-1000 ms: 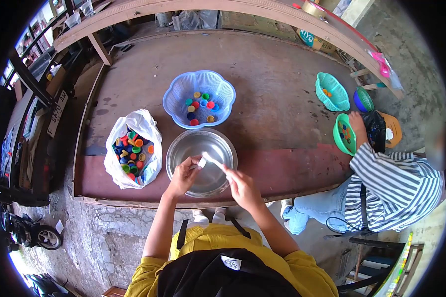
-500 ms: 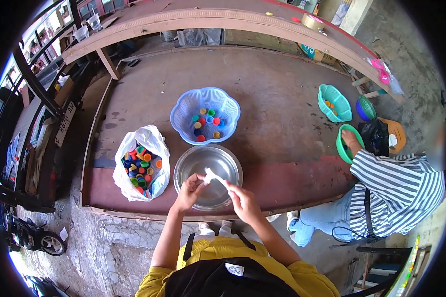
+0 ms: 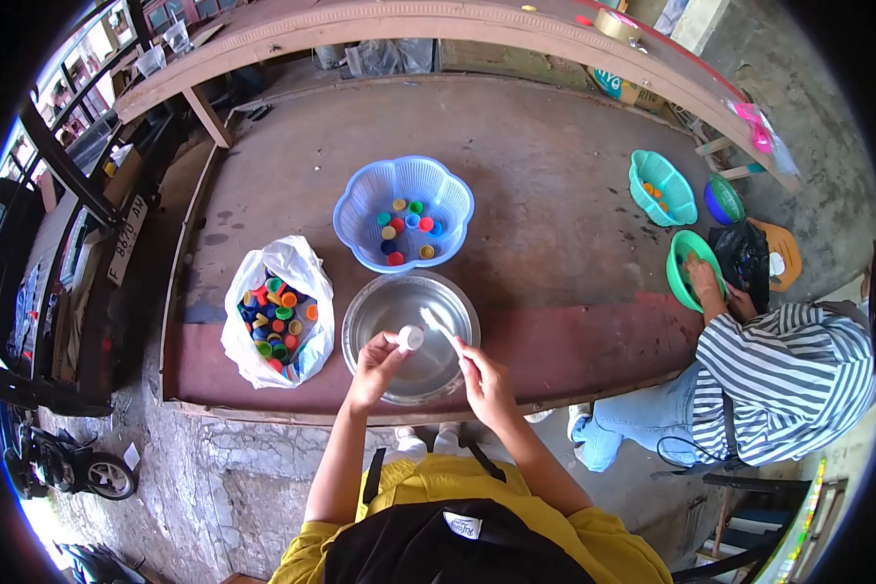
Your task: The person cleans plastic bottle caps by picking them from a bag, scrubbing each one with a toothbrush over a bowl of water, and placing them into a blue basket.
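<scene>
Between its fingertips my left hand (image 3: 376,369) holds a small white cap (image 3: 411,338) over the metal bowl (image 3: 359,306). My right hand (image 3: 486,385) is closed on the handle of a white brush (image 3: 442,324), whose head is up and left of the fingers, just right of the cap and apart from it. Behind the bowl stands a blue scalloped basket (image 3: 350,195) with several coloured caps inside. To the left, a white plastic bag (image 3: 307,271) is open and full of coloured caps.
At the right a person in a striped shirt (image 3: 779,365) has one hand in a green bowl (image 3: 678,255). Beyond it are a teal basket (image 3: 665,175) with orange caps, a blue-green bowl (image 3: 723,200) and a black bag (image 3: 740,255). A raised wooden shelf (image 3: 360,34) crosses the table's far side.
The brush head has come away from the cap, which now faces up in my left hand. The other person's second hand has come into view near the green bowl.
</scene>
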The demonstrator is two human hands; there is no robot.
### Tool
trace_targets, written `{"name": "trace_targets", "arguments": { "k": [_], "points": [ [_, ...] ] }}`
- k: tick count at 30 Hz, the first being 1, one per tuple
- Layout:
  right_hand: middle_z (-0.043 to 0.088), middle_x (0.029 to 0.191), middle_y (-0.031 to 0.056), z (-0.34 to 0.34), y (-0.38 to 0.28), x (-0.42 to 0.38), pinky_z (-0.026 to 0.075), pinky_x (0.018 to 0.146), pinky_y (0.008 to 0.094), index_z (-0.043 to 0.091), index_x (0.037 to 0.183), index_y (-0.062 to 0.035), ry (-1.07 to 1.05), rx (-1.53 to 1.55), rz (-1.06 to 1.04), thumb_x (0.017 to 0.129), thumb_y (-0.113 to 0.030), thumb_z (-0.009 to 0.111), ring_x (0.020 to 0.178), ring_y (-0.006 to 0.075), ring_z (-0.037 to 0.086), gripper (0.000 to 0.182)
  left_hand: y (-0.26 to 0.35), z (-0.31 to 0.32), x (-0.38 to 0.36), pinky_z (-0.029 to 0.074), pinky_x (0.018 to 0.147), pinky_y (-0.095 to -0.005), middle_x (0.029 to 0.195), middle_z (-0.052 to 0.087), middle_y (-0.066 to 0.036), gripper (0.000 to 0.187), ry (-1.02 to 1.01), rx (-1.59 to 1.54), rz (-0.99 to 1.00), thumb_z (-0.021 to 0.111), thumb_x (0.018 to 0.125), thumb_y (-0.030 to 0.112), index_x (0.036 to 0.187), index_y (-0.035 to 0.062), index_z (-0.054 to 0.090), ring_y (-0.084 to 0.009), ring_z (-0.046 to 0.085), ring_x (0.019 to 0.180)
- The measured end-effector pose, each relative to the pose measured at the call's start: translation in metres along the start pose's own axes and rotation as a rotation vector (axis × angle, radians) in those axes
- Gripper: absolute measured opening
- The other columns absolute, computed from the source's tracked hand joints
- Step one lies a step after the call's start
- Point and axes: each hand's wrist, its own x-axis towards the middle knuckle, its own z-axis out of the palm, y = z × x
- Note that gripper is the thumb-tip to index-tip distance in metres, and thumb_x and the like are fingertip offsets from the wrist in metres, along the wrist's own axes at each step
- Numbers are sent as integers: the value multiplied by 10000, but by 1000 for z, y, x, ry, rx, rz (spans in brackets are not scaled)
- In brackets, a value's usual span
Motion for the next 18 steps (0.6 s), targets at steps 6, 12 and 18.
{"name": "trace_targets", "arguments": {
  "k": [6,12,18],
  "points": [
    [633,860,192,9,-1,-12,478,617,297,537,1218,-58,-25,50,139,901,-22,509,687,272,639,321,-1,21,-2,443,922,-310,1077,601,-57,113,110,-362,-63,517,928,91,1022,49,565,-136,555,1029],
    [604,824,178,23,6,-16,463,609,319,533,1215,-33,94,-63,-53,880,19,498,664,272,585,341,-8,35,-4,368,968,-345,1272,524,-57,292,221,-586,-215,491,933,171,1207,68,497,-167,457,1196],
    [613,865,177,24,16,-13,494,644,395,526,1248,-87,119,-121,-86,871,-13,511,751,330,621,385,1,44,-1,370,980,-360,1336,488,-85,380,298,-722,-306,439,955,198,1311,70,409,-187,451,1216]
  ]
}}
